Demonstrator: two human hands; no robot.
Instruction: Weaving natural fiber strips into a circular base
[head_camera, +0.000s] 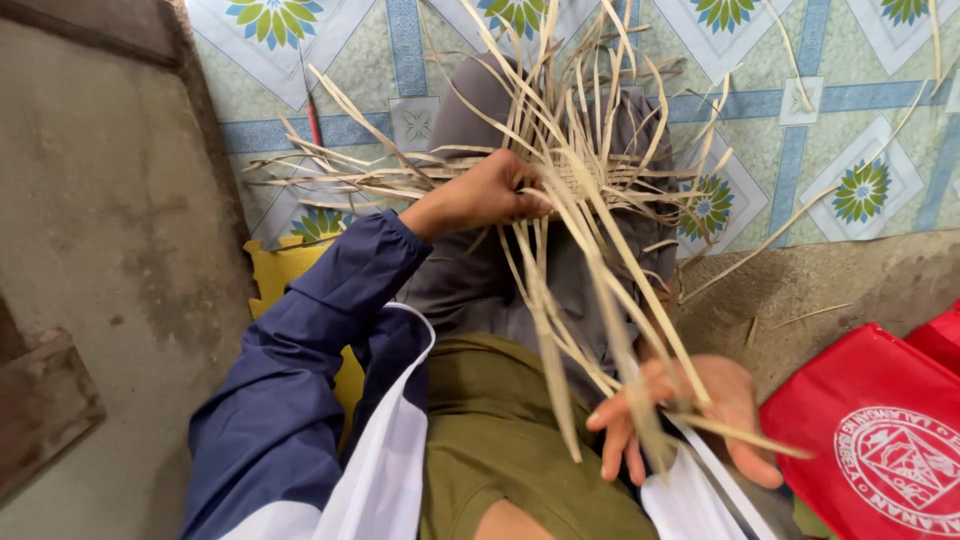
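The half-woven mat of pale straw strips (590, 180) lies on the lap at twelve o'clock. The red fabric bag (880, 440) sits at four, the yellow cushion (280, 275) at nine.

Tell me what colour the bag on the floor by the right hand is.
Red bag with a white round emblem, seen in the head view.

Floor covering (850, 90) was a patterned sheet: pale green ground, blue bands, white diamonds, green-and-yellow flower medallions. Bare grey concrete floor (110, 220) lay to the left and along the sheet's lower right edge, stained and rough. A dark slab (40, 400) sat at lower left. Red fabric bag (880, 440) with white round emblem lay at lower right. Lighting was even and diffuse.
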